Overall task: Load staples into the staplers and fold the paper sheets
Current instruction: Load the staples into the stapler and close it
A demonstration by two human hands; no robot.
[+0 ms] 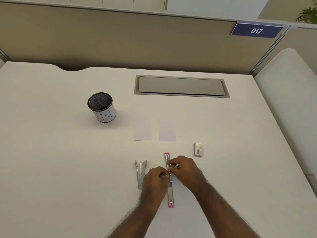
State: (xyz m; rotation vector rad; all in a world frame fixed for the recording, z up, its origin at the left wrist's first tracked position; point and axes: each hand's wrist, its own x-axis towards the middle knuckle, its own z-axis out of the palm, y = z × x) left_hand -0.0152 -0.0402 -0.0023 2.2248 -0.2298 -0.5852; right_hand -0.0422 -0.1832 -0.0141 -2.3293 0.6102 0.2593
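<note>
I see both hands meeting over the pink stapler (169, 186), which lies opened flat on the surface (68, 160). My left hand (155, 179) and right hand (186, 169) each pinch something small at its channel, probably staples. A crooked strip could jam or scatter.

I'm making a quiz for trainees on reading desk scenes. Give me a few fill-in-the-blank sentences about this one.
1. Both hands work over the opened stapler with ____ ends.
2. The number of paper sheets lying flat beyond the staplers is ____.
3. The mesh cup stands to the ____ of the sheets.
4. The small staple box lies to the ____ of the sheets.

Missing words: pink; two; left; right
</note>
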